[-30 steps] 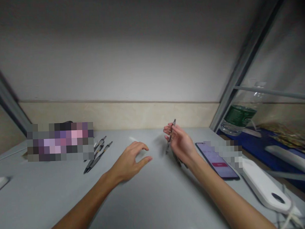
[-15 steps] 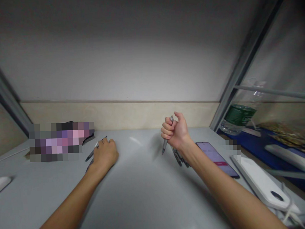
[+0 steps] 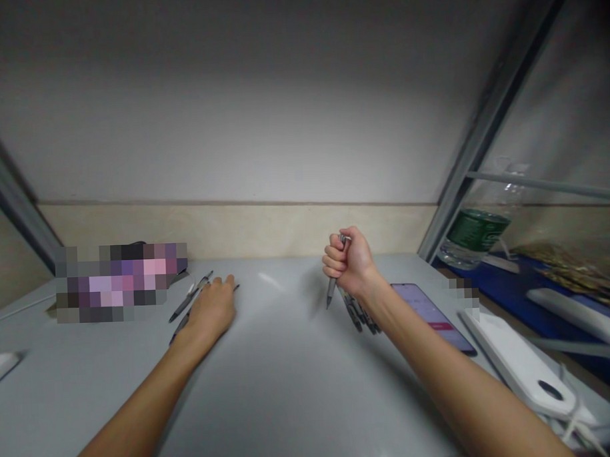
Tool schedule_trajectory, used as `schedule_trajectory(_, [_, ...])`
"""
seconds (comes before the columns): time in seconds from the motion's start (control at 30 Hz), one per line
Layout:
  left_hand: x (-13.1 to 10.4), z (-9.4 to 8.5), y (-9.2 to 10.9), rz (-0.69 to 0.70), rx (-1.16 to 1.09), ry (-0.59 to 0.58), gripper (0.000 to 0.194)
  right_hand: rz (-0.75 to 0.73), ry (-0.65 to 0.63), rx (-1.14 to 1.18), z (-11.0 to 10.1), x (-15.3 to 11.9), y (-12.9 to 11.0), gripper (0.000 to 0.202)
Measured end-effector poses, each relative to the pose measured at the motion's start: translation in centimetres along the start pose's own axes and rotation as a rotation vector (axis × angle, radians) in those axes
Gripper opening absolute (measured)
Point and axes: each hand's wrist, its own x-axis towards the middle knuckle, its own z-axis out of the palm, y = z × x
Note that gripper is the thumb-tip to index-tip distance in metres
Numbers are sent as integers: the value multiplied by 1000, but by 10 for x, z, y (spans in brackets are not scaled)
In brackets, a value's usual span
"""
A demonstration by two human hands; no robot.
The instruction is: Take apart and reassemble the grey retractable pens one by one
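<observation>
My right hand (image 3: 347, 259) is closed in a fist around a grey pen (image 3: 331, 293), raised over the desk (image 3: 270, 383) with the tip pointing down and the thumb on the pen's top. Several dark pens (image 3: 357, 313) lie beside and partly behind my right wrist. At the left, my left hand (image 3: 215, 305) rests palm down on the desk over at least one pen, whose end shows past the fingers. Its fingertips are mostly hidden, so its grip cannot be made out. Another grey pen (image 3: 182, 307) lies just left of that hand.
A phone (image 3: 431, 317) with a lit screen and a white device (image 3: 524, 364) with a cable lie right of my forearm. A green-labelled bottle (image 3: 478, 232) stands beyond the metal frame. A blurred pinkish item (image 3: 121, 281) is at the back left.
My right thumb has come down from a raised pose onto the top of the pen. The fingers of my left hand have shifted slightly right, showing more of the pens beside them.
</observation>
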Motion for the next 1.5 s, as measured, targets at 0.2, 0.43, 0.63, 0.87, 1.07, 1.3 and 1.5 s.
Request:
schedule_trajectory(0.2, [-1, 0, -2, -68, -26, -77, 36, -16, -14, -1, -4, 1, -2, 34])
schedule_trajectory(0.43, [1, 3, -4, -54, -31, -102, 34, -141, 38, -369, -11, 9, 20, 18])
schedule_trajectory(0.63, [2, 4, 6, -2, -52, -12, 31, -408, 128, -1665, -39, 9, 63, 16])
schedule_trajectory(0.87, [-8, 4, 31, 263, -319, 133, 32, -386, 396, -2159, -60, 2, 65, 25])
schedule_trajectory(1.07, [-17, -1, 46, 580, -528, 173, 25, -436, -64, -1581, -49, -10, 66, 36])
schedule_trajectory(1.3, [-22, -10, 52, 706, -393, 290, 23, -22, -153, -960, -45, -18, 67, 45])
schedule_trajectory(1.5, [-21, -5, 56, 510, -118, 330, 23, 246, -161, -595, -46, -26, 64, 40])
